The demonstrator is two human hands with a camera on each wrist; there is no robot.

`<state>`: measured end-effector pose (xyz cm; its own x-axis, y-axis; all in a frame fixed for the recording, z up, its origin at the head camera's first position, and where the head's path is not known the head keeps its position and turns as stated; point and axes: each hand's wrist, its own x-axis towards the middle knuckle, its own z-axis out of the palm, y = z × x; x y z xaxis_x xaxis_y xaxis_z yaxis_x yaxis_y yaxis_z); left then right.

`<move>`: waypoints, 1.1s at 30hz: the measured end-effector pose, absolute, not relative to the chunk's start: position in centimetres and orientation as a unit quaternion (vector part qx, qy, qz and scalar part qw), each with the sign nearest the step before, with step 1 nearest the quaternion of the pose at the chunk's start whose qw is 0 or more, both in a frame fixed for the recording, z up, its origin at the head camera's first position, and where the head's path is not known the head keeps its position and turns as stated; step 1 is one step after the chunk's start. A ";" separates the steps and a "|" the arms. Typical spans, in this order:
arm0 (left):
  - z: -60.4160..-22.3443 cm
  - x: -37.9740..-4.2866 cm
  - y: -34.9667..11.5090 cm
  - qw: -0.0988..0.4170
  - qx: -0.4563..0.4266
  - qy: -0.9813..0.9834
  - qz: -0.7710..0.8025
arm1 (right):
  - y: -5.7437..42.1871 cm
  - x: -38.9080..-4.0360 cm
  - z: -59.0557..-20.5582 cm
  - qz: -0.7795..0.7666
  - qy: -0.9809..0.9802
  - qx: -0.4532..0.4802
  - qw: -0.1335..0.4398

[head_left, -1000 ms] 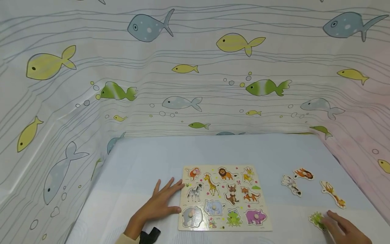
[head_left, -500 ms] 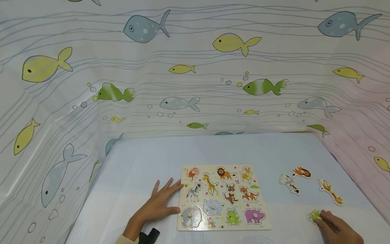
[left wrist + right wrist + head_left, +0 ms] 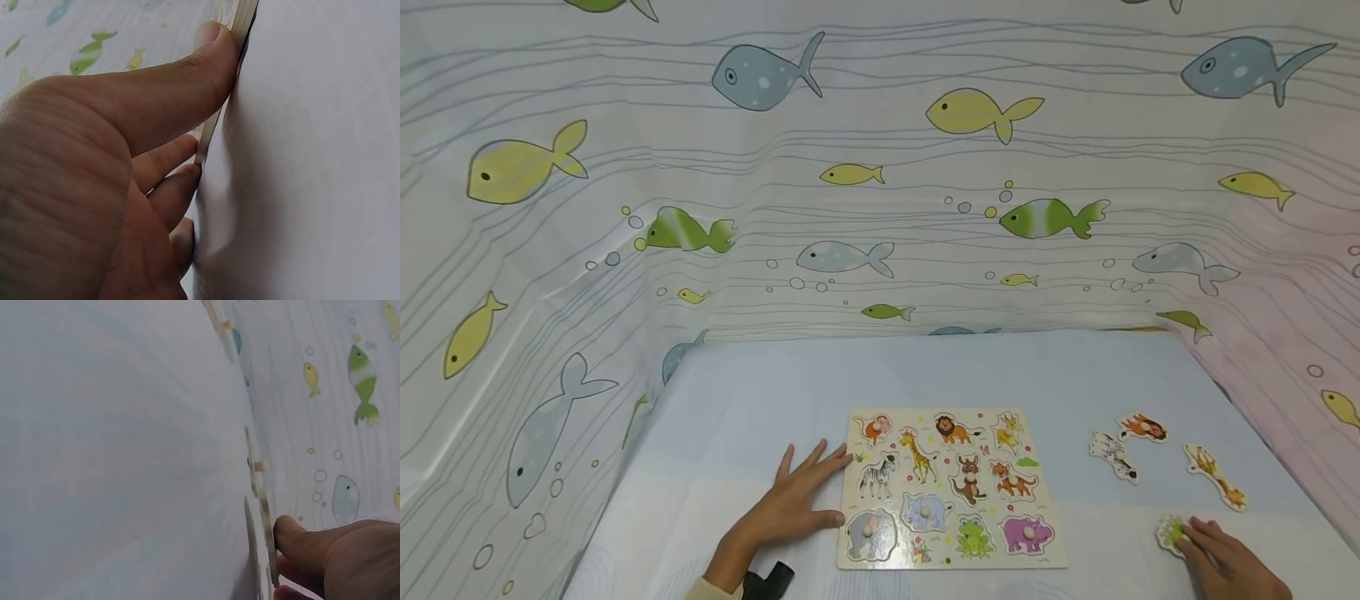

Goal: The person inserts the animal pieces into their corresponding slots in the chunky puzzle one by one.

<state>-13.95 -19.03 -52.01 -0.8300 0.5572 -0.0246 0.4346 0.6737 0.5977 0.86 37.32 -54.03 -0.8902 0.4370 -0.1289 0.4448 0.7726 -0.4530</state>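
Observation:
A wooden animal puzzle board (image 3: pixel 1057 557) lies on the table in the head view. My left hand (image 3: pixel 793 504) rests at its left edge, fingers spread, thumb and fingertips touching the side; the left wrist view shows the thumb (image 3: pixel 212 56) on the board's edge. At the right, my right hand (image 3: pixel 1232 558) pinches a green frog puzzle piece (image 3: pixel 1168 533), which looks slightly tilted. The hand covers part of it. In the right wrist view the thumb (image 3: pixel 290 534) is against the thin edge of a piece (image 3: pixel 267 528).
Beyond the right hand lie a zebra piece (image 3: pixel 1114 457), a lion-like orange piece (image 3: pixel 1144 427) and a giraffe piece (image 3: pixel 1216 477). Knobbed pieces, such as the hippo (image 3: pixel 1028 533) and elephant (image 3: pixel 871 535), sit in the board. A fish-patterned curtain (image 3: pixel 910 217) surrounds the table.
The frog piece has shifted slightly and tipped in my right hand, its face now seen narrower. The left hand has stayed at the board. The head view has moved slightly.

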 end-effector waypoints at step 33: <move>-52.4 -14.1 -19.2 0.106 0.274 0.908 0.297 | 23.4 -3.5 -51.4 -0.315 0.898 -0.212 -0.224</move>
